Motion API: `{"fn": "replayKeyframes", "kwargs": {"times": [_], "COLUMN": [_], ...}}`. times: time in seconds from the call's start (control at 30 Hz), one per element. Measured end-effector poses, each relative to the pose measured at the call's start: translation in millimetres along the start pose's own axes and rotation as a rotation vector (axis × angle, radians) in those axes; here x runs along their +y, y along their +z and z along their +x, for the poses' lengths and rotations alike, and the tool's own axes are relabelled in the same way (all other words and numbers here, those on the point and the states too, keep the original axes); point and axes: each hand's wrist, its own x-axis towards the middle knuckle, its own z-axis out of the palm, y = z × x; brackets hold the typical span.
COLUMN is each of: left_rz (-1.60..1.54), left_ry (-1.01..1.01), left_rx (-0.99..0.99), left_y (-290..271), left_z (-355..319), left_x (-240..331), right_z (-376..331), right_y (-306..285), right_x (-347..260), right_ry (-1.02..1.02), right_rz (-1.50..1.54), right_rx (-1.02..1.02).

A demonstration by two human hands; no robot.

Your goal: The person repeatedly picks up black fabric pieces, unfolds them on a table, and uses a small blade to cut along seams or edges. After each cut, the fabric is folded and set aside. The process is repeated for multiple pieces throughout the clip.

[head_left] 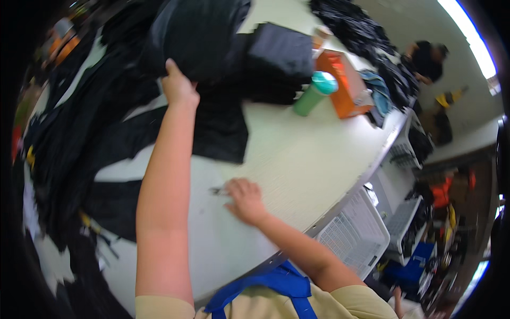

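Observation:
My left hand (179, 87) reaches far across the white table and grips the lower edge of a raised black cloth piece (194, 40), thumb up, its other fingers mostly hidden. Nearer to me, low over the table, my right hand (245, 199) has its fingers curled around a small dark metal tool (217, 191). Only the tool's tip shows, blurred, so its kind is unclear. A black fabric panel (223, 133) lies flat beyond the right hand. Next to the raised cloth stands a folded black stack (279, 53).
A green bottle with a teal lid (313, 95) and an orange box (345, 87) stand at the far right. Black garments (90, 127) cover the table's left side. White plastic baskets (358, 231) sit beyond the right edge. Another person (426, 61) is at the far right.

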Motion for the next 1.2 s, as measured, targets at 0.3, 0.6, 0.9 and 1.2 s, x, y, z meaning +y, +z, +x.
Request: {"fn": "replayKeyframes", "kwargs": {"times": [0.3, 0.6, 0.9, 1.2], "left_rz": [0.272, 2.283, 1.171, 1.001], "left_ry": [-0.408, 0.159, 0.555, 0.055], "left_rx": [-0.187, -0.161, -0.046, -0.412], "left_y": [-33.2, -314.6, -316.5, -352.9], "left_z": [63.3, -2.6, -147.9, -342.4], "left_x": [-106.4, 103.1, 211.3, 140.3], "right_z": [-7.8, -3.5, 9.6, 129.4], "right_y": [14.6, 28.9, 11.5, 27.7], "right_x": [18.6, 15.0, 22.1, -235.0], "right_ry": [-0.025, 0.102, 0.314, -0.261], "right_rz": [0.102, -0.010, -0.179, 0.681], "right_rx": [0.098, -0.004, 0.404, -0.202]}}
